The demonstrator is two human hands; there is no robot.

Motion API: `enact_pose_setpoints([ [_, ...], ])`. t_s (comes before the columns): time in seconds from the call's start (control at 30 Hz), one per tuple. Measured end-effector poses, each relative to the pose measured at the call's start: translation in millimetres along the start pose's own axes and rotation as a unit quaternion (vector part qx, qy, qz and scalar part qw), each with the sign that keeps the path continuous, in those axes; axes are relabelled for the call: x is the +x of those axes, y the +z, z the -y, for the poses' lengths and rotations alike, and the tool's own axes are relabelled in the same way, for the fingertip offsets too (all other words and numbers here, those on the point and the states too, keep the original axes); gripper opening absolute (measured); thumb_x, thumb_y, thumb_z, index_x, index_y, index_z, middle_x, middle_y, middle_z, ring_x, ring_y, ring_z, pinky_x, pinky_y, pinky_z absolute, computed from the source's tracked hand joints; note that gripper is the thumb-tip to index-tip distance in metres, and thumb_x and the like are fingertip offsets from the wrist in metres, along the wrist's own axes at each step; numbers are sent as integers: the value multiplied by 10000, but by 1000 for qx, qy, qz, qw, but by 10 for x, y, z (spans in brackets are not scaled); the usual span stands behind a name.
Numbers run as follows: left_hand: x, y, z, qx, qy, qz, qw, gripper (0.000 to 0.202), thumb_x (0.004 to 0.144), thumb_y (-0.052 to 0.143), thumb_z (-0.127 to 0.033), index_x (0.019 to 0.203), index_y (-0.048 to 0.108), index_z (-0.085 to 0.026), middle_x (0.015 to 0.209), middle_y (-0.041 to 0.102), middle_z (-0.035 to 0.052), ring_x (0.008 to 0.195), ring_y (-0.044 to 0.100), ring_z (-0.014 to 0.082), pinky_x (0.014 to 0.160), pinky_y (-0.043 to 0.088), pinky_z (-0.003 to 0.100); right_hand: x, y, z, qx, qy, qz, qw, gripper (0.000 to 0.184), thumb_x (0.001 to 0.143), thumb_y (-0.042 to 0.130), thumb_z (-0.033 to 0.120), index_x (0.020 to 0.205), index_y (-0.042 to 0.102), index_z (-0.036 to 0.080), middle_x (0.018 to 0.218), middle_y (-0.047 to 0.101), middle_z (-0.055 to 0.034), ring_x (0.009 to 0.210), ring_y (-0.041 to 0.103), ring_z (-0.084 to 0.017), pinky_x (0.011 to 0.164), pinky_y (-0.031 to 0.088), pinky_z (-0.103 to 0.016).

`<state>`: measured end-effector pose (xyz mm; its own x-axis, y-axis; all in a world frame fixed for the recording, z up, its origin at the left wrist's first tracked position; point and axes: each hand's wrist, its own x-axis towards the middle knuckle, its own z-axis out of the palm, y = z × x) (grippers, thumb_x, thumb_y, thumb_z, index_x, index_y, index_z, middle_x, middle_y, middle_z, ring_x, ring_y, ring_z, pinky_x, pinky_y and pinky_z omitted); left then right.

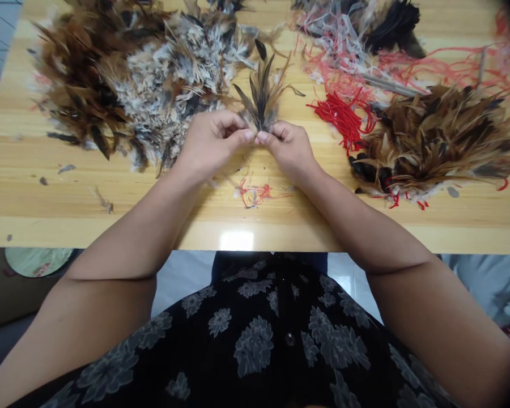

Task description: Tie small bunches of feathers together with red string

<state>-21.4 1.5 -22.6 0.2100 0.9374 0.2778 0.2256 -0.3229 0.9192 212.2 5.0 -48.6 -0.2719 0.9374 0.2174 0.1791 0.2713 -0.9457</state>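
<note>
In the head view, the only one, a pale wooden table [46, 221] with lengthwise grain spans the upper part, its front edge running straight across. A white patch of light [237, 241] shines on the glossy surface near that edge.

Over the middle of the table, the left hand [215, 139] and right hand [291, 147] come together, thumb tips next to each other. Both are pinched on the base of a small feather bunch [261, 93], whose dark and brown tips fan away from the person.

On the left lies a large heap of brown feathers [76, 62], running into a pale, fluffy feather mass [165, 85]. On the right sits a pile of brown feathers with red ties [442, 136], and beside it a bundle of bright red threads [342, 119]. Behind these spread tangled pink strands [408, 63] and black feathers [397, 28]. Orange-red scraps [257, 192] lie just in front of the hands, and a few loose feather bits [67, 168] dot the left side.

Pale tiles [0, 25] show at the upper left corner. Below the table edge are a light floor [182, 277], a round greenish object [38, 260] at left, and pale cloth [480, 283] at right. The person wears a black flowered top [255, 345].
</note>
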Motion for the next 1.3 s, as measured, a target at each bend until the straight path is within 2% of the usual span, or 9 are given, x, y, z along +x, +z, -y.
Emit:
enact_pose_setpoints([
  [0.17,19,49,-40,-49,-10,32,998,393,1082,1180,-465,914,907,-237,887,858,1,906,707,248,896,579,407,-9,-14,16,-31,0,20,999,567,1141,939,734,948,896,203,1033,834,-57,1078,778,-246,1108,655,-412],
  [0.3,-9,79,-60,-81,-11,24,996,490,1029,1216,-581,860,888,-258,853,793,14,813,701,237,804,559,413,-7,-4,4,-43,-2,32,999,576,1146,933,737,941,891,201,1039,816,-58,1050,758,-237,1084,642,-401],
  [0.43,-23,121,-13,-150,-42,37,987,586,938,1255,-710,872,853,-289,832,749,7,833,789,268,793,645,424,-17,-7,20,-57,-8,54,997,598,1157,908,762,945,874,204,1029,799,-47,1021,733,-223,1055,626,-389],
  [0.67,-10,106,-31,-232,-88,78,966,696,758,1339,-744,876,841,-273,848,744,10,794,760,234,780,674,398,-24,-22,60,-74,-9,85,994,578,1168,906,724,939,870,194,1047,790,-54,985,719,-218,1033,600,-401],
  [0.83,-34,135,-124,-226,-100,74,966,669,839,1323,-681,855,805,-258,829,711,16,780,722,220,782,656,387,-11,-18,30,-47,-20,90,995,629,1163,883,785,989,891,181,1038,780,-45,1001,732,-206,1027,593,-384],
  [0.97,-55,132,-138,-218,-94,65,969,692,864,1283,-763,865,799,-269,834,726,16,812,741,237,788,653,396,7,-24,-5,-8,-30,95,995,698,1129,873,867,1062,917,174,1048,796,-49,1045,750,-213,1063,612,-386],
  [1.07,-60,102,-118,-206,-102,58,971,695,933,1233,-786,919,769,-268,850,730,28,916,797,284,844,657,431,22,-3,-38,39,-39,91,994,744,1083,879,932,1078,902,188,1073,826,-54,1085,760,-223,1084,643,-393],
  [1.2,-40,74,-64,-183,-106,61,975,756,910,1238,-810,959,724,-257,850,717,25,966,784,287,897,630,446,22,41,-46,75,-32,68,994,751,1039,905,964,1040,848,214,1064,840,-47,1069,758,-217,1038,667,-382],
  [1.3,-19,83,-12,-162,-94,62,980,798,873,1236,-863,938,709,-266,852,703,19,948,784,289,881,624,459,13,55,-15,69,-8,56,996,728,1002,971,923,937,783,222,965,781,-22,998,711,-198,958,639,-351],
])
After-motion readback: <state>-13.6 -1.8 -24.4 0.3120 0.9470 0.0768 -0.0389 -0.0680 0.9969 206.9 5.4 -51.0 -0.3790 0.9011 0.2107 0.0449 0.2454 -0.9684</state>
